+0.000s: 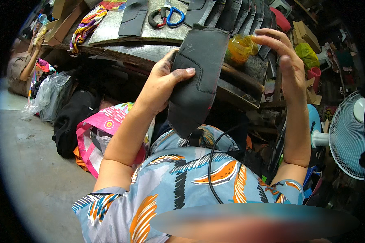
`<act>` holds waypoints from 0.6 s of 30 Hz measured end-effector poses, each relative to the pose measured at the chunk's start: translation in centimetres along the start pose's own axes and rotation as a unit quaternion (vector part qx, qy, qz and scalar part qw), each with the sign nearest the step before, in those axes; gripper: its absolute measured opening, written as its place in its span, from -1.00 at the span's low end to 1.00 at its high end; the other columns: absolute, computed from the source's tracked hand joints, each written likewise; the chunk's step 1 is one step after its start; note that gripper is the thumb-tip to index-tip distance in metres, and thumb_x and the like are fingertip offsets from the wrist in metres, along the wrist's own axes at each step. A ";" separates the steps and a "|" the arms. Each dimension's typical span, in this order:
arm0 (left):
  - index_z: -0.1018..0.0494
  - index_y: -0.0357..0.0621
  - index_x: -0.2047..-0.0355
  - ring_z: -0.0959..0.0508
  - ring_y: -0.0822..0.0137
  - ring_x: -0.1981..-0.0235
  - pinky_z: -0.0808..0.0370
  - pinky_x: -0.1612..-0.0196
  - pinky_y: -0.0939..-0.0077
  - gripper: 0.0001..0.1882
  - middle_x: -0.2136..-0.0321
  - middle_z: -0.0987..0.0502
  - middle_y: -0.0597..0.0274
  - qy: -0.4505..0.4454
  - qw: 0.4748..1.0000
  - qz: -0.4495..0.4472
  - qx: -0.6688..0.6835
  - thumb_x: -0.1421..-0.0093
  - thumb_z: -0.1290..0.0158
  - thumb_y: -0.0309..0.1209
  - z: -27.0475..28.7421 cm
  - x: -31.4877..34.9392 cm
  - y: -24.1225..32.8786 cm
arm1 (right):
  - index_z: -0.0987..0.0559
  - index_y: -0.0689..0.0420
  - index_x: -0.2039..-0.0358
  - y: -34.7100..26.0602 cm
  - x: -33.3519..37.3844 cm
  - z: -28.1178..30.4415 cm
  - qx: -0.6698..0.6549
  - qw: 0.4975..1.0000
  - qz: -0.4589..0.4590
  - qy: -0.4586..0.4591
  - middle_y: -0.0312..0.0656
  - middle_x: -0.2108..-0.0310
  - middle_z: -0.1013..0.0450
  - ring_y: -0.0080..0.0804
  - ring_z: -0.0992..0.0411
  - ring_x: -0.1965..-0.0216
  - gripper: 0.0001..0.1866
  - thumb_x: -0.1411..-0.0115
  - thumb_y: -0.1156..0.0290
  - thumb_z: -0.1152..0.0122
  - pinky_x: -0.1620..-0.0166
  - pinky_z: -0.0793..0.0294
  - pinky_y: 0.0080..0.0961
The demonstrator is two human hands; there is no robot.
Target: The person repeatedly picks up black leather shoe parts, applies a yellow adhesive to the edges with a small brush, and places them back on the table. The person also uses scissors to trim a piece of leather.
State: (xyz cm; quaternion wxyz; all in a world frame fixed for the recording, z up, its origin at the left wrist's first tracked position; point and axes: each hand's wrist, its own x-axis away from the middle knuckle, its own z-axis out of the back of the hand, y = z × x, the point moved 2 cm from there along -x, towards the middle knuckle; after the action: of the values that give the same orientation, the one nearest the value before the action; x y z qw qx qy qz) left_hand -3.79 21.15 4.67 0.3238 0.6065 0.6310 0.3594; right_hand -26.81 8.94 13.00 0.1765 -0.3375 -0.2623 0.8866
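The left hand [162,81] grips a black leather piece [205,69] by its left side, thumb pressed flat on the stitched face and the fingers mostly hidden behind. The piece is held tilted in front of the person's body, at the near edge of the worktable [109,30]. The right hand [290,60] is raised with thumb and fingers apart, fingertips beside a jar [240,50] of yellow stuff; whether they touch it, I cannot tell. Scissors [175,17] and more black pieces [231,14] lie beyond.
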 end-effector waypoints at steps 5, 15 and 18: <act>-0.29 -0.35 -0.02 -0.54 0.44 0.25 -0.54 0.16 0.56 -0.56 0.19 -0.50 0.15 0.002 0.999 -0.034 0.001 -0.12 -0.09 -0.57 -0.9 0.9 0.3 | -0.53 0.11 -0.04 0.8 0.2 -3.5 -0.097 0.994 -0.041 -0.014 -0.08 0.01 -0.30 -0.32 -0.32 -0.03 -0.16 -0.26 -0.34 0.45 -0.13 -0.25 -0.36; -0.31 -0.37 -0.02 -0.54 0.43 0.21 -0.53 0.12 0.55 -0.54 0.17 -0.50 0.13 0.001 0.998 -0.055 0.024 -0.09 -0.12 -0.57 -1.1 1.3 0.4 | -0.46 0.15 -0.11 2.5 0.4 -5.1 -0.056 0.997 -0.050 0.008 -0.13 0.05 -0.34 -0.39 -0.33 0.12 -0.11 -0.26 -0.35 0.53 -0.09 -0.25 -0.42; -0.30 -0.37 -0.02 -0.54 0.42 0.20 -0.53 0.11 0.54 -0.52 0.17 -0.50 0.12 0.001 0.998 -0.059 0.026 -0.08 -0.12 -0.57 -1.2 1.3 0.5 | -0.40 0.17 -0.16 2.6 0.4 -5.3 -0.063 0.997 -0.054 0.000 -0.18 0.05 -0.37 -0.42 -0.33 0.17 -0.06 -0.23 -0.39 0.56 -0.06 -0.26 -0.42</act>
State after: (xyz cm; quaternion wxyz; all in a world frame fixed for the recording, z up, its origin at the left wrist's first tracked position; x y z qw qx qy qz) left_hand -4.59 22.42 5.81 0.3279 0.5762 0.6753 0.3231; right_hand -23.77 8.83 7.93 0.2021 -0.3333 -0.3357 0.8575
